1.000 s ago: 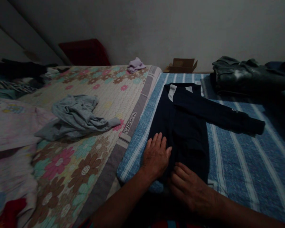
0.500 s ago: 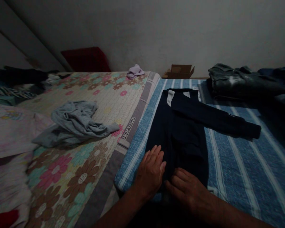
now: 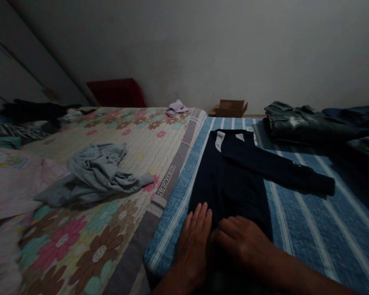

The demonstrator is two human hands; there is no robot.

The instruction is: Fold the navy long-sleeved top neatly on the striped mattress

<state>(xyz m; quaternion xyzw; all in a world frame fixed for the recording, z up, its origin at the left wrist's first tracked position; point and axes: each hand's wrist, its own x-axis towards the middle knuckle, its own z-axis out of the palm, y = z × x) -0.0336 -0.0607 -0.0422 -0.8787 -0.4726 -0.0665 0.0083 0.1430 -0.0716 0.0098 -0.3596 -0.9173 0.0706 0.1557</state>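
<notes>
The floral quilt's grey border seemingly reads "THE FORSET".

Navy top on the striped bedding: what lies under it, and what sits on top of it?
Under the navy top lies the blue striped sheet. The left hand and right hand rest on its near hem, hiding the fabric there.

Dim room, plain grey wall, floral quilt beside blue striped bedcover, cardboard box against wall.
</notes>
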